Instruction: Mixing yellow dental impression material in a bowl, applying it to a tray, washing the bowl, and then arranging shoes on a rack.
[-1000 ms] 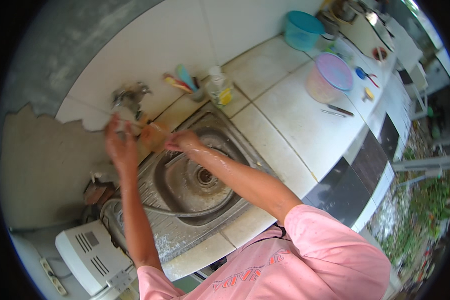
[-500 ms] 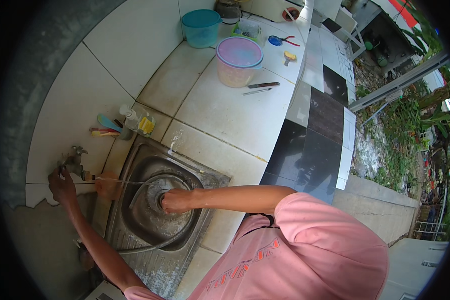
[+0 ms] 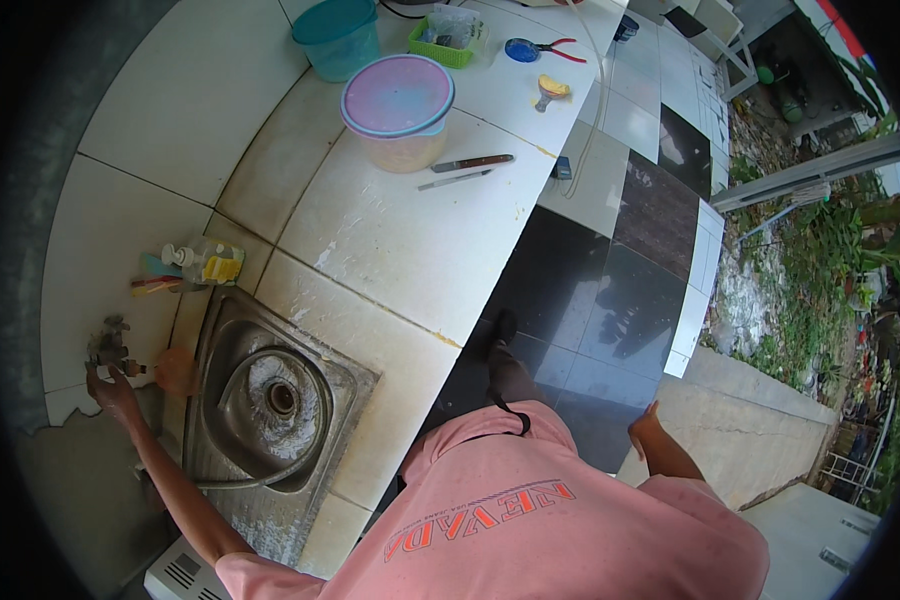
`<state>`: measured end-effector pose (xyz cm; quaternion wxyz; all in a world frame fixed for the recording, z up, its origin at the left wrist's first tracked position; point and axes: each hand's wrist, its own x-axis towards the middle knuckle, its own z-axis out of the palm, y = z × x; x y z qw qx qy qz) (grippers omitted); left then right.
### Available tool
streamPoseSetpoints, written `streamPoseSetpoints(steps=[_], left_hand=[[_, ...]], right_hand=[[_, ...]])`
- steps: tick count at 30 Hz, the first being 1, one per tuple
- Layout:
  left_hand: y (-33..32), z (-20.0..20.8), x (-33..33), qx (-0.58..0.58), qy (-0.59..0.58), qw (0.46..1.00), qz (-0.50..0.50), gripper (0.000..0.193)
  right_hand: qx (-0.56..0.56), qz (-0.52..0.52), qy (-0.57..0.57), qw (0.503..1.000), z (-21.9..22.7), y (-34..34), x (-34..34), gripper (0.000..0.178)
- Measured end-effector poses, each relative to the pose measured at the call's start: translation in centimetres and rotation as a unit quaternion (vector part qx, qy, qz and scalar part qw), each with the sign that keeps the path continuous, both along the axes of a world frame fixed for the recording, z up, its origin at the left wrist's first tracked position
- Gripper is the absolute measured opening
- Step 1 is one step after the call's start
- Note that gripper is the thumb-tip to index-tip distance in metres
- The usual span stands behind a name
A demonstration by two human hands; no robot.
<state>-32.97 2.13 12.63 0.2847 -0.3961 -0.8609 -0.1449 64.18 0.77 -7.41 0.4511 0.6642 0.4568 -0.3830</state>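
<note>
At the far left, my left hand [image 3: 117,393] has its fingers closed around the wall tap [image 3: 113,350] above the sink. No stream of water shows from the tap. Below it lies the steel sink [image 3: 345,400], its basin wet around the round drain [image 3: 281,398]. A grey hose [image 3: 322,425] curls inside the basin and runs out over its left edge. Beside the tap is an orange rounded thing [image 3: 177,372] whose kind I cannot make out. My right hand [image 3: 646,428] hangs out to the right, away from the counter, holding nothing, with its fingers apart.
On the counter are a pump bottle [image 3: 213,262], a lidded tub [image 3: 398,100], a teal bucket [image 3: 338,42], a knife [image 3: 473,162], pliers [image 3: 560,48], a brush [image 3: 550,90] and a green basket [image 3: 442,50]. The tiled counter's edge drops to a dark tiled floor [image 3: 550,265].
My right hand has left the sink's drain and swung out to the right. The thin stream from the tap has stopped. My left hand stays at the tap, while the whole view has shifted.
</note>
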Motion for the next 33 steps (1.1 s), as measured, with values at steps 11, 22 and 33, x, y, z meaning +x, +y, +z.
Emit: streamPoseSetpoints(steps=[11, 22, 33], left_hand=[[24.6, -5.5, 48.2, 0.138, -0.845, 0.468, -0.218, 0.06], [34.6, -6.6, 49.7, 0.44, -0.884, -0.035, -0.152, 0.063], [34.9, -9.3, 51.7, 0.0, -0.415, 0.876, -0.247, 0.038]], right_hand=[[0.134, -0.324, 0.225, 0.909, -2.3, -4.7, 10.5, 0.029], [0.267, -0.268, 0.227, 0.897, 1.4, 10.1, 17.2, 0.023], [0.182, -0.259, 0.148, 0.937, 9.7, 30.2, 14.9, 0.02]])
